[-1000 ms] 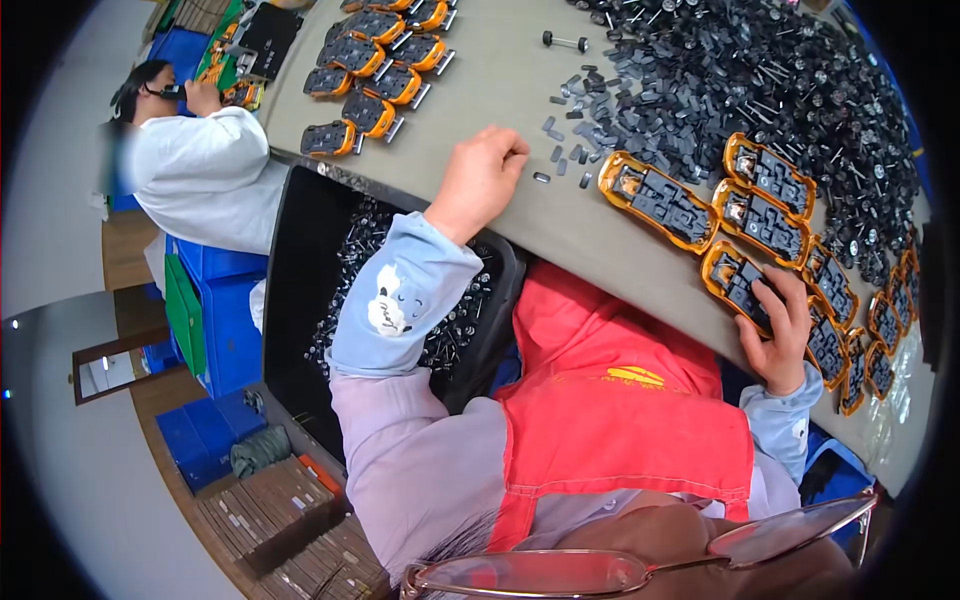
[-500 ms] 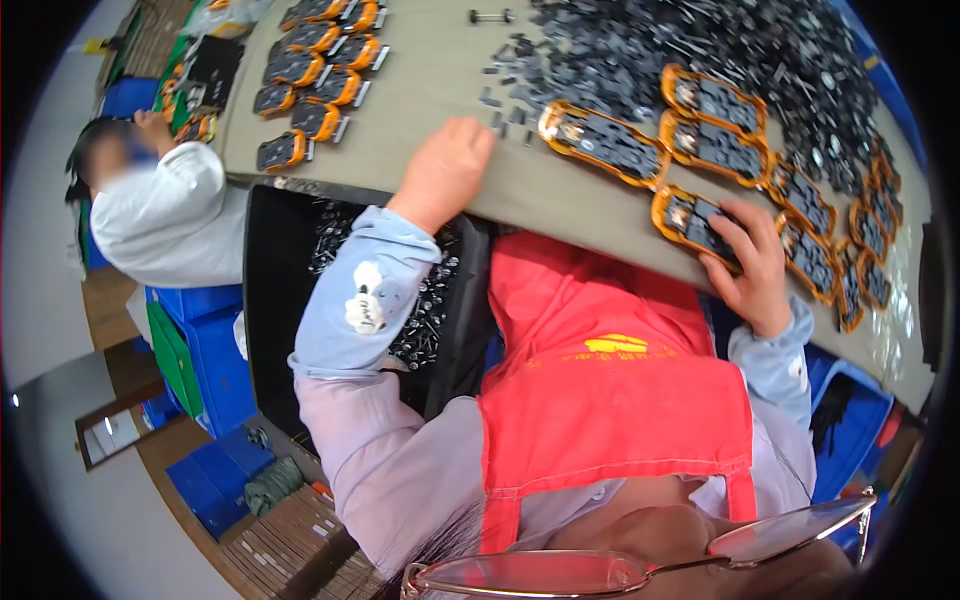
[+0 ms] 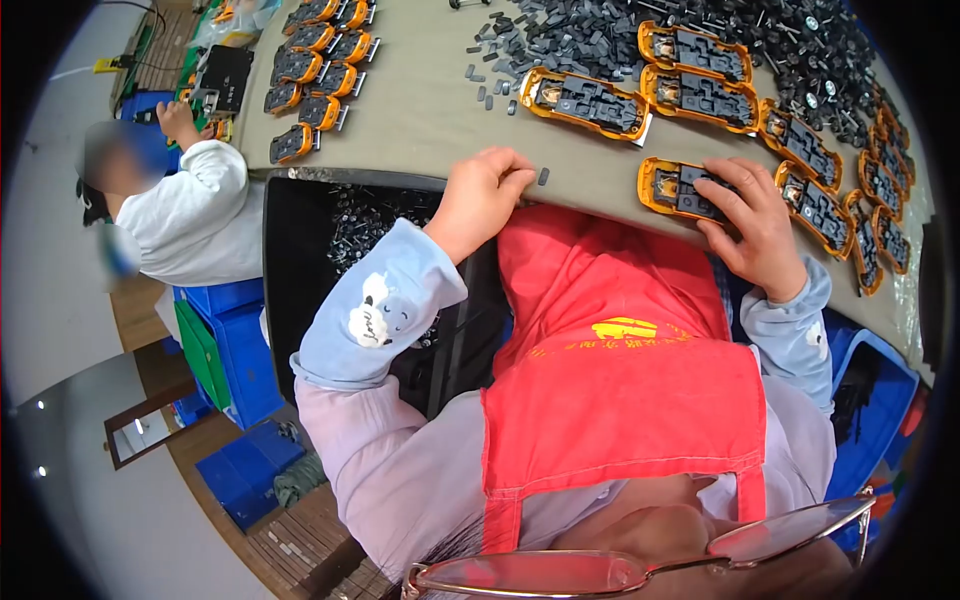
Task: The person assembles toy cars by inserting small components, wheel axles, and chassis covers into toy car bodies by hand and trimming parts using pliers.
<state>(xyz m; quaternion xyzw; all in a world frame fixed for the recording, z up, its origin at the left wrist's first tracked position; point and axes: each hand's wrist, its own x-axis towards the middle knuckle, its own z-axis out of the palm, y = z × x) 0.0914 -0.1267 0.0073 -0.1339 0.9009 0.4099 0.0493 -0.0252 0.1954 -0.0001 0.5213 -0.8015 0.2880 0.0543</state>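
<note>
My left hand (image 3: 484, 200) is at the table's near edge, with thumb and fingers drawn together; anything between them is hidden. Just right of its fingertips lies a small dark grey plastic piece (image 3: 543, 176). My right hand (image 3: 752, 228) grips the right end of an orange toy car body (image 3: 660, 186), which lies near the edge with its black underside up. Its fingers cover part of that underside. Beyond are similar upturned toy car bodies (image 3: 585, 103), a few side by side and others in a cluster to the right.
Loose small grey pieces (image 3: 560, 45) and a heap of black wheels and axles (image 3: 815, 75) spread across the table's far side. Rows of orange car bodies (image 3: 300, 66) stand at left. A black bin (image 3: 300, 225) of parts sits below the edge. Another person (image 3: 195, 215) works at left.
My left hand has come back toward the table edge, nearer the right hand. A small grey piece now lies beside its fingertips. My right hand stays on the toy car body; the view has shifted.
</note>
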